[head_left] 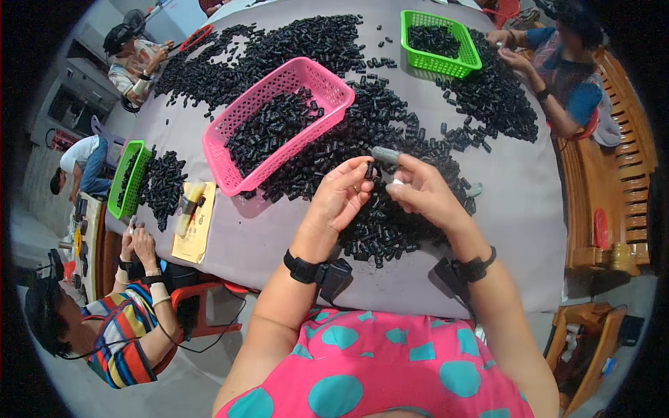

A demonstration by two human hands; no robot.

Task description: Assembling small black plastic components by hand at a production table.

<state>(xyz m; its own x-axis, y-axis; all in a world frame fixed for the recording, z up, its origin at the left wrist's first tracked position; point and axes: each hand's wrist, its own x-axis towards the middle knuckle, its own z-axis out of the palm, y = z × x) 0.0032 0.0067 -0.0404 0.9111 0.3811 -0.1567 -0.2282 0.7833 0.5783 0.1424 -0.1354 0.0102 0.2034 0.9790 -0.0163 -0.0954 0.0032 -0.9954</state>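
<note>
The person's left hand (343, 191) pinched a small black piece (369, 169) between thumb and fingertips, holding it just above the heap of black pieces (390, 209) on the grey table (516, 209). The right hand (421, 191) was closed around a grey tool (385, 155), whose tip stuck out past the fingers and pointed toward the piece in the left hand; the two hands sat close together, nearly touching at the fingertips. Both wrists wore black straps with small boxes on them. Just beyond the left hand lay a pink basket (230, 132), tilted and partly filled with black pieces, with its near rim close to the heap. Farther back stood a green basket (456, 66), also holding pieces, and more of them were scattered across the far half of the table. At the table's left edge lay a second green basket (120, 184) beside a smaller pile and a yellow packet (195, 233). Another person in a striped shirt sat at the lower left with hands (136, 244) raised at the table edge, one in blue sat at the upper right with hands among the pieces, and two more were at the far left. A wooden bench (613, 195) stood to the right of the table.
</note>
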